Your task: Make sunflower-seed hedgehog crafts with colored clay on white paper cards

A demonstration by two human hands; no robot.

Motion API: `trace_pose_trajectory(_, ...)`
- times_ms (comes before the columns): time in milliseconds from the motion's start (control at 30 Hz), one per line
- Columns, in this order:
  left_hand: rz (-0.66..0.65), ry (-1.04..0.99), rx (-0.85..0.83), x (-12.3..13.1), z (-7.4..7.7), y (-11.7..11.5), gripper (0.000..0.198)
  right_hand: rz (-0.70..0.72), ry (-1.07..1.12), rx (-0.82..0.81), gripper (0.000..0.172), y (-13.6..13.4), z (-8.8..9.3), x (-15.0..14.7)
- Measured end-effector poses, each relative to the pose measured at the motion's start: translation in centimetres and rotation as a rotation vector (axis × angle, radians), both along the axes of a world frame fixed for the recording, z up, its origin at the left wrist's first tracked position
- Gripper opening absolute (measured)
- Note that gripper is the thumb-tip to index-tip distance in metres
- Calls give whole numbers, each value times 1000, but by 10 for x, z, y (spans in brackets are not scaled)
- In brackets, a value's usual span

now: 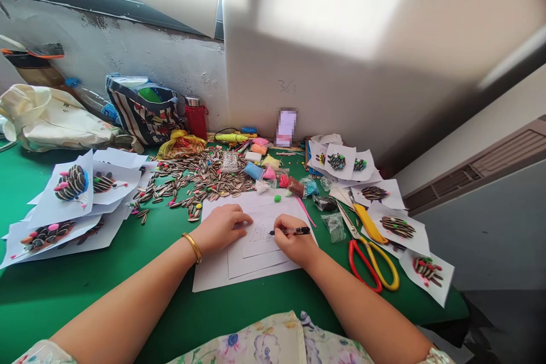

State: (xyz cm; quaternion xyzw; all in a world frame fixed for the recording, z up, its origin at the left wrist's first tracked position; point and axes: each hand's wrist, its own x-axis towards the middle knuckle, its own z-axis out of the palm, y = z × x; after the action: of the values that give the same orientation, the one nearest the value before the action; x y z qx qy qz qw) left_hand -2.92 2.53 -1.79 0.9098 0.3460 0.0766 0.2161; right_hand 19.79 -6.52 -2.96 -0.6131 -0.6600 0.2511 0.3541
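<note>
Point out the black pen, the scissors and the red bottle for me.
Black pen (297,231): head view, on its barrel.
Scissors (355,234): head view, on the metal close to where the blades meet the handles.
Red bottle (196,119): head view, on the front of its body.

— How many hands (222,228) are counted at the sheets of paper (236,266)?
— Two, and at least three sheets are made out.
— And the tools?
— One pen (298,231), one pair of scissors (355,232) and one yellow cutter (370,224) are seen.
— Seed-covered cards (397,226)?
— Four are shown at the left, six at the right.
— Loose seeds (205,173)?
— Too many to be counted.
</note>
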Motion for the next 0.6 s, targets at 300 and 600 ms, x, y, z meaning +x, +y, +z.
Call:
trace_pose_trajectory(300,8,6,-7,0,1,0,28,-5,-1,-16,11,0,-2,0)
trace_pose_trajectory(600,6,10,-13,1,2,0,29,-33,23,29,11,1,-1,1)
